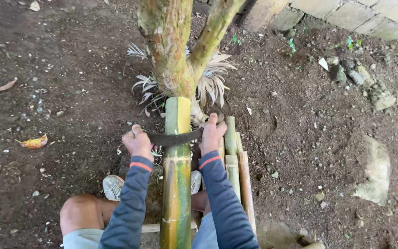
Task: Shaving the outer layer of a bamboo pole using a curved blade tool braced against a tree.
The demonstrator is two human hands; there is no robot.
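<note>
A thick green-and-yellow bamboo pole point(177, 184) runs away from me, its far end resting against a forked tree trunk point(169, 50). A dark curved blade point(173, 138) lies crosswise over the pole. My left hand point(137, 142) grips the blade's left end. My right hand point(212, 133) grips its right end. Both arms wear dark blue sleeves with orange cuffs. My knee point(79, 210) and a white shoe point(113, 186) show at the lower left of the pole.
Several split bamboo strips point(236, 161) lie beside the pole on the right. Dry feathery fronds point(215, 78) fan out at the trunk's base. Dark soil point(61, 92) surrounds everything, with stones point(376, 173) at the right and a block wall point(355, 16) at the top right.
</note>
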